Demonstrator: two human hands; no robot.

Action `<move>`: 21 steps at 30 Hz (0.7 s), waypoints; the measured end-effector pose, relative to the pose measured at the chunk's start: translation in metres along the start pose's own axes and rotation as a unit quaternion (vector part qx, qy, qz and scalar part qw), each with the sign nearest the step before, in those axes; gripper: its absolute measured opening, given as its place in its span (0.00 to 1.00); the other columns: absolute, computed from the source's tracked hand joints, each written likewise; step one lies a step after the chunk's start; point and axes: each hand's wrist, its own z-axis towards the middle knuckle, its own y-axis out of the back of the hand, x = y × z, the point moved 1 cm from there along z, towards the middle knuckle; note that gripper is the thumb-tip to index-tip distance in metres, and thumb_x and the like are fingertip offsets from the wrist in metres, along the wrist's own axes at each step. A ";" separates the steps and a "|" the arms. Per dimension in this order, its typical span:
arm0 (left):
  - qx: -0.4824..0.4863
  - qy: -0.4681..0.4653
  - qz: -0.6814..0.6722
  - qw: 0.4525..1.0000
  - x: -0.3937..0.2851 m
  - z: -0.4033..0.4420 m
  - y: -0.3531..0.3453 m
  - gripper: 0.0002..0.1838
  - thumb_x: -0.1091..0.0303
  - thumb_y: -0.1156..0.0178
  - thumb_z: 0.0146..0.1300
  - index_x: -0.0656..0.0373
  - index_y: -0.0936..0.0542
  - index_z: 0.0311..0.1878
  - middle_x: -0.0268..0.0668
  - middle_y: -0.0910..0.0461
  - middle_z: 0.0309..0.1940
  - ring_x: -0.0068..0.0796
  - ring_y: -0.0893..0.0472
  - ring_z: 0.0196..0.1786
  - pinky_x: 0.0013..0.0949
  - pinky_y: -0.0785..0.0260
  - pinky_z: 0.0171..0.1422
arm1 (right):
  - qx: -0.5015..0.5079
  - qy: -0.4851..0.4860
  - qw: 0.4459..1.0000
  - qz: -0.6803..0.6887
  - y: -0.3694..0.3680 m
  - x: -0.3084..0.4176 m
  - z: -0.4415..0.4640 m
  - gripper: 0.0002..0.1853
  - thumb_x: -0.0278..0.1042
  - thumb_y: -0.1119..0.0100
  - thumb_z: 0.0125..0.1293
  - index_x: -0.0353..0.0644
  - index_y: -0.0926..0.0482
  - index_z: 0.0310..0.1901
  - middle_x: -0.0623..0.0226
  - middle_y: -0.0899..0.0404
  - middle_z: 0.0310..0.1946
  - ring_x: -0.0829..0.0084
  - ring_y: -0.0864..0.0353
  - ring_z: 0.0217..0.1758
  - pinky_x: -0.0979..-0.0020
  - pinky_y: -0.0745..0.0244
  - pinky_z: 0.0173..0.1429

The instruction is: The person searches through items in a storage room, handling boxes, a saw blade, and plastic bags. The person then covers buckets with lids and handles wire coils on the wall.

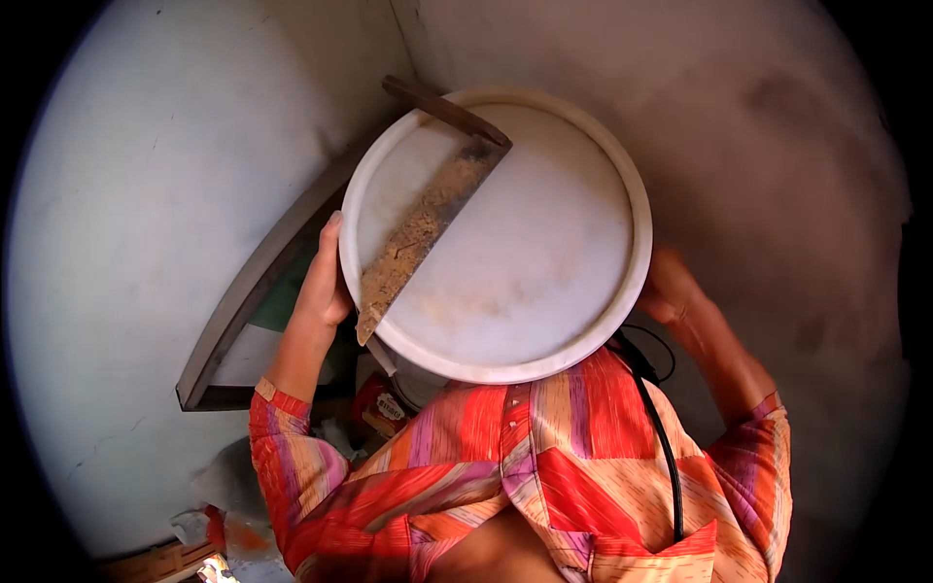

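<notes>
A round white lid or tray (544, 223) with a raised rim is held up in front of my chest. My left hand (330, 277) grips its left edge, thumb up along the rim. On the right edge, my right hand (666, 282) holds it, its fingers partly hidden behind the rim. Across the left part of the white surface lies a flat blade (428, 228), rusty brown and crusted, with its pointed end over the lower left rim. A dark wooden handle (437, 103) joins the blade's top end and sticks out past the upper left rim.
A dark curved frame (243, 282) leans by the pale wall (146, 223) on the left. Below it are a red packet (382, 408) and plastic bags (233, 476). A black cable (666, 437) hangs over the striped shirt. Walls meet in a corner behind the lid.
</notes>
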 end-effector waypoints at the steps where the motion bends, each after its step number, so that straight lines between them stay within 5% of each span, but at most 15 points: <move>1: -0.002 0.003 0.000 1.000 0.002 0.005 0.003 0.33 0.42 0.51 0.60 0.60 0.34 0.58 0.40 0.30 0.53 0.32 0.30 0.54 0.34 0.37 0.60 | 0.000 0.003 1.000 0.010 0.001 -0.001 0.001 0.21 0.39 0.64 0.68 0.33 0.35 0.56 0.53 0.30 0.51 0.66 0.28 0.53 0.63 0.30 0.56; 5: -0.041 0.017 -0.002 0.999 0.023 -0.046 0.014 0.35 0.40 0.49 0.58 0.61 0.34 0.58 0.40 0.30 0.54 0.33 0.30 0.55 0.35 0.39 0.61 | 0.019 -0.016 0.999 -0.039 0.001 -0.030 -0.020 0.22 0.38 0.64 0.68 0.33 0.36 0.57 0.53 0.32 0.54 0.65 0.30 0.55 0.62 0.33 0.59; 7: -0.042 0.044 -0.018 0.998 0.032 -0.046 0.018 0.34 0.41 0.50 0.59 0.61 0.34 0.58 0.40 0.29 0.54 0.32 0.29 0.55 0.35 0.39 0.61 | 0.067 -0.009 0.994 0.090 0.014 -0.048 -0.008 0.22 0.38 0.64 0.68 0.33 0.37 0.58 0.53 0.33 0.55 0.64 0.31 0.56 0.62 0.35 0.61; 10: -0.036 0.041 0.012 0.998 0.034 -0.048 0.009 0.35 0.42 0.49 0.58 0.61 0.34 0.59 0.40 0.31 0.56 0.32 0.31 0.56 0.35 0.41 0.62 | 0.002 -0.065 0.995 0.070 0.013 -0.045 -0.030 0.22 0.39 0.63 0.68 0.34 0.36 0.57 0.54 0.33 0.56 0.63 0.31 0.57 0.62 0.37 0.62; 21: -0.051 0.074 -0.011 0.996 0.019 -0.067 0.016 0.32 0.44 0.48 0.59 0.59 0.35 0.59 0.39 0.31 0.55 0.31 0.31 0.56 0.35 0.41 0.62 | 0.037 -0.109 0.991 0.067 0.016 -0.053 -0.031 0.23 0.44 0.60 0.67 0.38 0.34 0.57 0.59 0.31 0.55 0.66 0.30 0.56 0.63 0.33 0.59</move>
